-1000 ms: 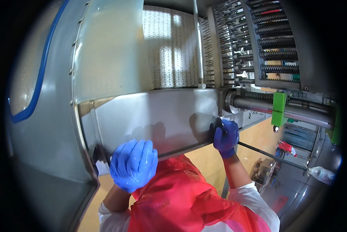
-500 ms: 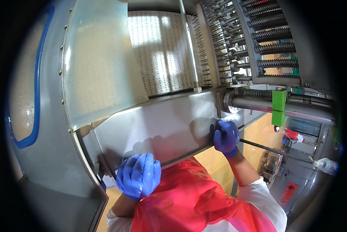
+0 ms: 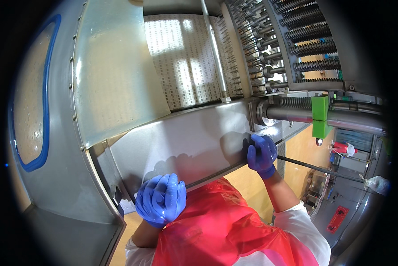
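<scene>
Stainless machine housing [image 3: 114, 80], orange floor [image 3: 256, 186] below. Steel panel [image 3: 185, 146] is gripped at its lower edge: left hand [image 3: 160, 199] curled shut, right hand [image 3: 262, 153] clamped.

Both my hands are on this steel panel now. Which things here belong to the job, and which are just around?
In hand:
left hand on the steel panel's lower edge
right hand gripping its right end

Just around:
green block on the roller
threaded rods
perforated sheet
blue-rimmed window

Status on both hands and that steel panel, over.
Left hand gloved, gripping lower edge of steel panel. Right hand gloved, gripping the panel's right end beside the green block. Nothing between the hands.
</scene>
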Action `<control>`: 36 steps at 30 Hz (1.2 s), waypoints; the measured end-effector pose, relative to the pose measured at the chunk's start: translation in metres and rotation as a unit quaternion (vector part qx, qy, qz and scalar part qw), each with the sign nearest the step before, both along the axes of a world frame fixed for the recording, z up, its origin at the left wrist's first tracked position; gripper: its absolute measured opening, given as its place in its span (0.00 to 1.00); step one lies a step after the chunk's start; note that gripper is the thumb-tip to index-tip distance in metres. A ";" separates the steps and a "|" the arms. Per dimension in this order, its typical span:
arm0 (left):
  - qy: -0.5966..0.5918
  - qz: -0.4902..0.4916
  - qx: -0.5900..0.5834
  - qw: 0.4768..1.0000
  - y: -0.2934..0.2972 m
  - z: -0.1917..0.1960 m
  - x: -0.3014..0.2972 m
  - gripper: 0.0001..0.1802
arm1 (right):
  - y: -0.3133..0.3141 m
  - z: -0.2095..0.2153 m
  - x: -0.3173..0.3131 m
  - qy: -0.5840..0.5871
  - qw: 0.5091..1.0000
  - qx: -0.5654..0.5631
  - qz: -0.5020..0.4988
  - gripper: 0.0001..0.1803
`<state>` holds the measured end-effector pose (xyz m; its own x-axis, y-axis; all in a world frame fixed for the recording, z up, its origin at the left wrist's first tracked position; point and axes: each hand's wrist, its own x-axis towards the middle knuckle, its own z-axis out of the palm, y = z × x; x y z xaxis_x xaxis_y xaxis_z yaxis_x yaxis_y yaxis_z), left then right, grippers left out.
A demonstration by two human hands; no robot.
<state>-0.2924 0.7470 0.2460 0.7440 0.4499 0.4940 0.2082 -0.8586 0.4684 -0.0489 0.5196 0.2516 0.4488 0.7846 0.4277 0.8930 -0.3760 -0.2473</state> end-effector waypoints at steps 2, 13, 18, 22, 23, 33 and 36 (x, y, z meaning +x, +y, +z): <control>0.002 0.006 0.004 1.000 -0.001 -0.001 0.000 0.13 | 0.001 0.002 0.000 0.005 1.000 -0.007 -0.002 0.15; 0.015 0.018 0.031 0.999 -0.003 -0.005 -0.003 0.14 | 0.001 0.004 -0.001 0.000 1.000 -0.014 0.000 0.14; 0.023 0.021 0.036 0.999 -0.003 -0.004 -0.002 0.13 | 0.003 0.005 0.000 -0.002 1.000 -0.004 0.005 0.14; 0.030 0.019 0.026 0.999 -0.002 -0.002 -0.001 0.13 | 0.006 0.005 0.001 -0.010 1.000 0.003 0.012 0.13; 0.033 0.019 0.023 0.999 -0.002 -0.001 -0.001 0.13 | 0.005 0.004 0.001 -0.008 1.000 0.007 0.011 0.13; 0.026 0.018 0.023 0.999 -0.002 -0.004 -0.001 0.13 | 0.003 0.002 -0.001 -0.001 1.000 0.016 0.000 0.14; 0.020 0.022 0.029 0.999 -0.003 -0.005 0.000 0.14 | 0.000 0.001 0.000 -0.012 1.000 0.012 -0.003 0.14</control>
<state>-0.2925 0.7443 0.2411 0.7440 0.4545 0.4898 0.2644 -0.8735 0.4088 -0.0491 0.5197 0.2523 0.4429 0.7709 0.4577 0.8965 -0.3753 -0.2354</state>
